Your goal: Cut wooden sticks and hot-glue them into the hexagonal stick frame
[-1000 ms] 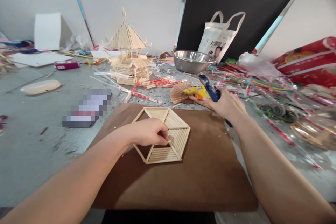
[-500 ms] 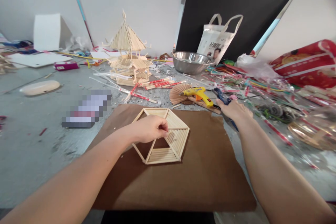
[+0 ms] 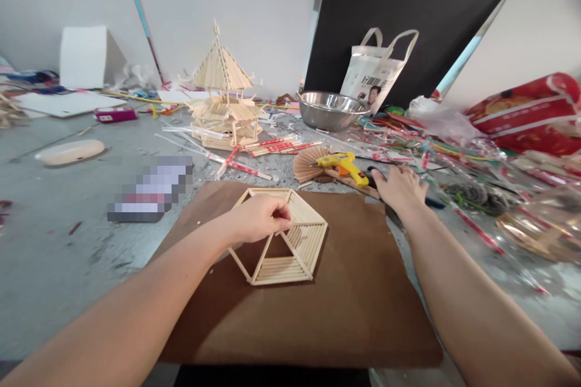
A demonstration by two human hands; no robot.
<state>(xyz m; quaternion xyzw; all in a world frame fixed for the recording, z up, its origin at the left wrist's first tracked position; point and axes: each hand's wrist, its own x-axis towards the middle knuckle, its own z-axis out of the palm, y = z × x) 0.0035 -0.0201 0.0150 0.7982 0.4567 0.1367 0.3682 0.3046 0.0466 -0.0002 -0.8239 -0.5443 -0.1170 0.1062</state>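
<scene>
A hexagonal frame of thin wooden sticks [image 3: 307,242] lies on brown paper, some of its wedge sections filled with rows of sticks. My left hand [image 3: 261,217] is over the middle of this frame, thumb and fingers pinched together; whatever they hold is too small to make out. Out to the right, my right hand [image 3: 403,187] reaches past the paper's edge with its thumb apart and its fingers stretched out. Under it lies a dark blue hand tool [image 3: 434,202], mostly covered. A yellow glue gun [image 3: 344,164] rests just left of that hand.
Brown paper [image 3: 345,320] covers the near table. Behind it stand a stick-built pagoda [image 3: 222,72], red-wrapped sticks [image 3: 276,145] and a steel bowl [image 3: 333,110]. A phone [image 3: 149,187] lies left. Plastic wrappers and a clear amber container [image 3: 540,227] clutter the right.
My right hand has loosened from the blue tool and now lies flatter over it; the tool has turned to lie lower and more sideways. My left hand and the stick frame have stayed put.
</scene>
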